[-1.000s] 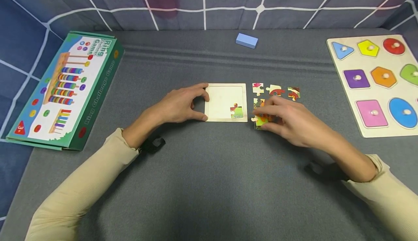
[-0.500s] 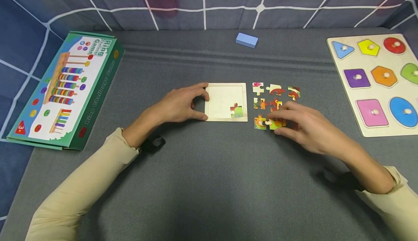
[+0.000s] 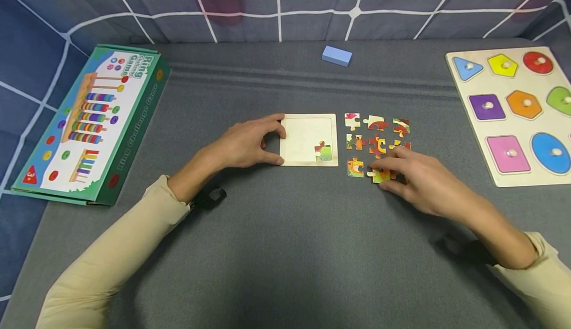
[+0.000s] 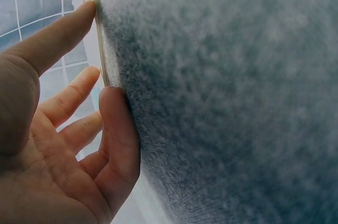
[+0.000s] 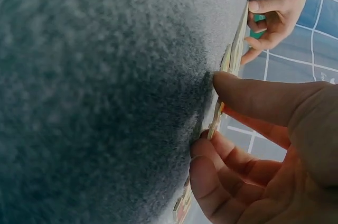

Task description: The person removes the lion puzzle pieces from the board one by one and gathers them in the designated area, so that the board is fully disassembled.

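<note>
My left hand (image 3: 244, 143) holds the left side of a square wooden puzzle tray (image 3: 299, 138), its thumb and index finger at the two left corners. One puzzle piece with green and red (image 3: 323, 152) lies in the tray's lower right corner. To the right of the tray, loose jigsaw pieces lie in rows on the table. My right hand (image 3: 415, 183) pinches a yellow-green puzzle piece (image 3: 380, 176) between thumb and fingers in the nearest row. Beside it lies an orange giraffe-like piece (image 3: 355, 167). In the right wrist view, the held piece (image 5: 215, 121) appears edge-on, low over the table.
A green ring game box (image 3: 95, 126) lies at the left. On the right is a shape board (image 3: 497, 121) with knobbed pieces. A small blue block (image 3: 337, 56) sits at the back, near the grid-lined fabric wall (image 3: 250, 2).
My right hand has moved right and slightly toward me with the yellow-green puzzle piece, uncovering the pieces to its left. The left hand and tray have stayed put.
</note>
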Demonstrator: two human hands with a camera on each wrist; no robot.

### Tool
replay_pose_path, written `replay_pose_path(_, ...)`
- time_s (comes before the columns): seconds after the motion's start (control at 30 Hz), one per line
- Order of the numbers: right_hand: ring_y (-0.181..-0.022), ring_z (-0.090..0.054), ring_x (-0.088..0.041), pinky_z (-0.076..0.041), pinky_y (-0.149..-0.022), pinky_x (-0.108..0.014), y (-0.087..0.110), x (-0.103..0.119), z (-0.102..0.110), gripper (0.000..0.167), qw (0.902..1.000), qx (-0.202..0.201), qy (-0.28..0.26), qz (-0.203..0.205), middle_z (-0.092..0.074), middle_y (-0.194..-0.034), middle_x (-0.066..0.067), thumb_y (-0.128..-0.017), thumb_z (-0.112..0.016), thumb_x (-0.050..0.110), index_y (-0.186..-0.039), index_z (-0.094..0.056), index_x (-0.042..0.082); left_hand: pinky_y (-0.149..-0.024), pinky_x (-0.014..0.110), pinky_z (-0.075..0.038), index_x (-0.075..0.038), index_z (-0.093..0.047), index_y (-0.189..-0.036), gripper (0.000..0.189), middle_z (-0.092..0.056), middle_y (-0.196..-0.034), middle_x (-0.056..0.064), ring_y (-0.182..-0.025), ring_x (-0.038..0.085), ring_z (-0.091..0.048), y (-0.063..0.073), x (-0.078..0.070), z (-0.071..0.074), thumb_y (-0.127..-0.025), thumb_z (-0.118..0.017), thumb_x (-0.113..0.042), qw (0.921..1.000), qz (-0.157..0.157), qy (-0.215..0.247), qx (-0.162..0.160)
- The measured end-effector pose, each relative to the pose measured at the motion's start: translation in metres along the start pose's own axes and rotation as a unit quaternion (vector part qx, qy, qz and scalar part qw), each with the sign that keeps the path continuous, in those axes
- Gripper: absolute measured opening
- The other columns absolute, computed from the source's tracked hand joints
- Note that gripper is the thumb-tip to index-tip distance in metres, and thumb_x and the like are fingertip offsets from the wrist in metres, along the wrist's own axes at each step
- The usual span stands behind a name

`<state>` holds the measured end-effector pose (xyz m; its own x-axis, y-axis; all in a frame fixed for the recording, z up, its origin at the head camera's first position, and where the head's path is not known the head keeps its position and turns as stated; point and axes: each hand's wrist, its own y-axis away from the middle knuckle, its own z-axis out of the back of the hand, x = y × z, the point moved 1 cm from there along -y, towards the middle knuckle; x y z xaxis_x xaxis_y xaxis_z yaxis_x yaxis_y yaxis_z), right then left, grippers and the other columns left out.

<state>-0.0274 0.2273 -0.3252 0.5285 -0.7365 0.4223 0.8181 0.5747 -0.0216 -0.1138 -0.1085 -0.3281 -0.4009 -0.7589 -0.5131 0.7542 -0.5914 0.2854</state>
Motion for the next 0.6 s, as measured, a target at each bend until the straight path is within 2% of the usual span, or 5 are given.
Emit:
replay_pose_path(0.43,-0.076,-0.052,-0.017,-0.041,-0.064,-0.039,-0.0021,-0.0024,-0.0009,0.043,0.9998,-0.001,0.003,-0.021,-0.06,-0.099,-0.005,-0.076,-0.084,0.004,-0.117,-0.071,0.011,-0.068,0.036,-0.041,-0.016,-0.062,-0.119,0.045,-0.031,-0.159,0.002,-0.078,0.016,-0.056,-0.0007,0.0,-0.0005,-0.082,-0.083,-0.032,1.0,0.001,-0.002,-0.001)
replay_pose_path(0.6,-0.077,-0.052,-0.017,-0.041,-0.064,-0.039,-0.0024,-0.0027,-0.0006,0.044,0.9994,0.014,0.002,-0.032,-0.059,-0.101,-0.005,-0.078,-0.084,0.007,-0.12,-0.07,0.01,-0.068,0.035,-0.041,-0.016,-0.062,-0.118,0.045,-0.031,-0.159,0.002,-0.077,0.015,-0.056,-0.0008,0.0005,-0.0006,-0.082,-0.083,-0.031,1.0,0.0,-0.001,-0.002)
